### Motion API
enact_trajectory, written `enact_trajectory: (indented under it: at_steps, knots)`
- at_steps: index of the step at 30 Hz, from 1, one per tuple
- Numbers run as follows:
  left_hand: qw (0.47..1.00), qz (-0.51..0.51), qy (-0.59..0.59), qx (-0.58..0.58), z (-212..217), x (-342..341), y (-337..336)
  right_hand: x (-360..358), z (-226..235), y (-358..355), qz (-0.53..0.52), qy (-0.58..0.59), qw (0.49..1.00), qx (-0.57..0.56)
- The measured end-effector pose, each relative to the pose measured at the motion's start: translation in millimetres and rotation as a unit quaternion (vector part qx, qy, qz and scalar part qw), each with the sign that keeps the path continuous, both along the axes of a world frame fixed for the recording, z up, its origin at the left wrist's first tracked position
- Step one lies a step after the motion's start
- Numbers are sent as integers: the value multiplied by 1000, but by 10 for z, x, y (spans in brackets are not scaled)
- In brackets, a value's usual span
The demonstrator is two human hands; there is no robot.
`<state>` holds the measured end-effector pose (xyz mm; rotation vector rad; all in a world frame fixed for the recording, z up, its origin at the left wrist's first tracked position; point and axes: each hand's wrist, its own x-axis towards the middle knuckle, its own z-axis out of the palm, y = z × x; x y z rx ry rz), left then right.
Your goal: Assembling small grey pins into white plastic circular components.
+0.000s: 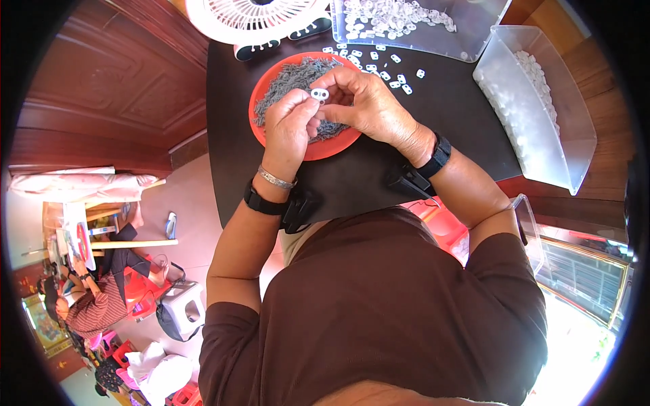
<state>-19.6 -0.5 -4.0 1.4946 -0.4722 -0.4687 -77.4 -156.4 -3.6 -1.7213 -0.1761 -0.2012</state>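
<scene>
A small white plastic piece (320, 94) is pinched between the fingers of the left hand (290, 128) and the right hand (369, 105), above the red bowl (325, 145) of grey parts (298, 78). Many white pieces are collected in the clear bins (535, 108); a few white pieces (382, 68) are left loose on the tabletop (440, 108), so much work seems left.

Left hand (290, 125), right hand (365, 101) raised together, fingertips pinching.

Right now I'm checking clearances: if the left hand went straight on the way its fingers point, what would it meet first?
The small white plastic piece pinched at its fingertips, then the right hand. The left hand points up and rightward above the round orange plastic plate; depth is unclear.
</scene>
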Motion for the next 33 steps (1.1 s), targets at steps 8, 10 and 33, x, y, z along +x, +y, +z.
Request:
enact_trajectory:
  at_steps: [8, 10, 33]
  knots:
    - [998, -26, 45, -33, 0, 27, 12, -56, 130, 34, -30, -50, 990, -130]
    - [997, -33, 53, -38, -5, 34, 4, -51, 111, 18, -35, -52, 988, -142]
    - [997, -54, 3, -60, 18, 35, 25, -102, 171, 71, -9, -56, 997, -48]
